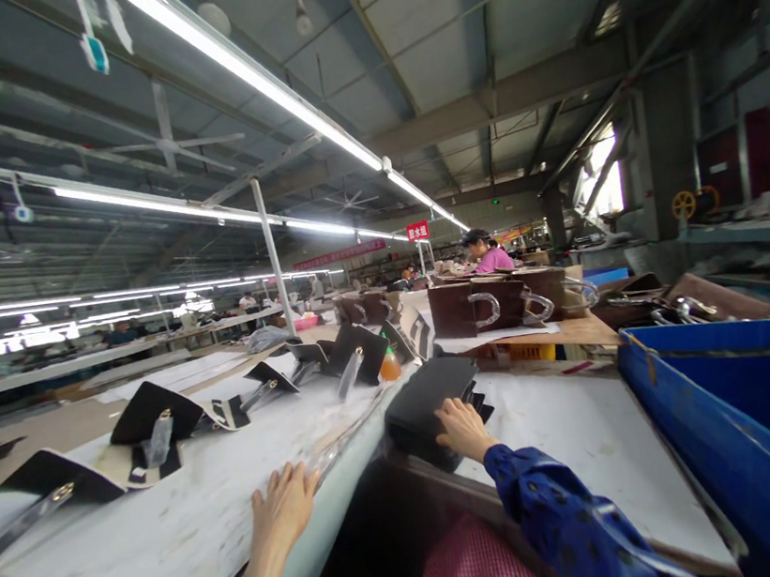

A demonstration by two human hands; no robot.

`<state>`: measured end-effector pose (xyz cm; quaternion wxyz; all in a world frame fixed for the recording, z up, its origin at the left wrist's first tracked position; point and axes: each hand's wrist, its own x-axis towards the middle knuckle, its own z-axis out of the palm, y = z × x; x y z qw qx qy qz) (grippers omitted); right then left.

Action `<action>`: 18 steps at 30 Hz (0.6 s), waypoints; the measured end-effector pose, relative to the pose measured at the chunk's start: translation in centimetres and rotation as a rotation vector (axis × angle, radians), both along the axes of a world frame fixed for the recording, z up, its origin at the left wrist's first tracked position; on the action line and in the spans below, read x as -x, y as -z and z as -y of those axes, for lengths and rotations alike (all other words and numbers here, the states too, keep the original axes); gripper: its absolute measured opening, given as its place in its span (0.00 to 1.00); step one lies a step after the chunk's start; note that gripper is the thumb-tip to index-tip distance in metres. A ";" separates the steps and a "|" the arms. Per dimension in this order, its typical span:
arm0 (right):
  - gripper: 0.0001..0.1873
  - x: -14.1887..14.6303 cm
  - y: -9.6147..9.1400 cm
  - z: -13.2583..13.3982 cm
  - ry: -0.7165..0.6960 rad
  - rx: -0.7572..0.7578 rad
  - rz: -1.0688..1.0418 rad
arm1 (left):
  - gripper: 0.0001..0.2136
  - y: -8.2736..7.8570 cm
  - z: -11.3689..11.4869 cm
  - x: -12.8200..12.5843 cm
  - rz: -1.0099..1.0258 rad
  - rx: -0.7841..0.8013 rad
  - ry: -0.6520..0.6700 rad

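My left hand [285, 514] rests palm down near the edge of the white-covered table [199, 549], its fingers spread and nothing in them. My right hand [466, 429] is at the near right side of a stack of black panels [428, 401], fingers curled over the edges of the pieces; its thumb is hidden. Several sheets fan out on the right of that stack. Along the left table lie black bag parts [153, 414] with pale undersides, some bearing gold fittings and plastic-wrapped straps. An orange-filled bottle [389, 364] stands just beyond the stack.
A large blue bin [742, 412] stands close on my right, beside a white board [583, 452]. Dark brown bags [462, 308] with plastic-wrapped handles stand in a row ahead. Farther off, a person in a pink top [493, 259] is at the tables. Light tubes hang overhead.
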<state>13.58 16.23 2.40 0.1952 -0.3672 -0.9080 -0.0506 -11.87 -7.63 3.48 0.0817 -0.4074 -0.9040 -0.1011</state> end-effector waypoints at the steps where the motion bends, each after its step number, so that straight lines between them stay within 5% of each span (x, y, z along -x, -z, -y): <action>1: 0.16 -0.2 0.1 0.0 -0.011 0.003 -0.006 | 0.21 0.0 0.0 0.0 0.001 -0.006 -0.002; 10: 0.10 -0.6 0.5 -1.4 0.068 -0.022 -0.325 | 0.27 0.2 0.3 -1.6 -0.063 -0.267 0.010; 14: 0.11 -1.9 -2.2 -1.6 0.152 -0.171 -0.627 | 0.28 0.2 0.3 -1.7 0.043 -0.457 0.100; 18: 0.19 -4.0 -5.9 2.0 -0.077 -0.312 -0.768 | 0.33 -1.6 1.3 -2.6 0.370 -0.712 0.311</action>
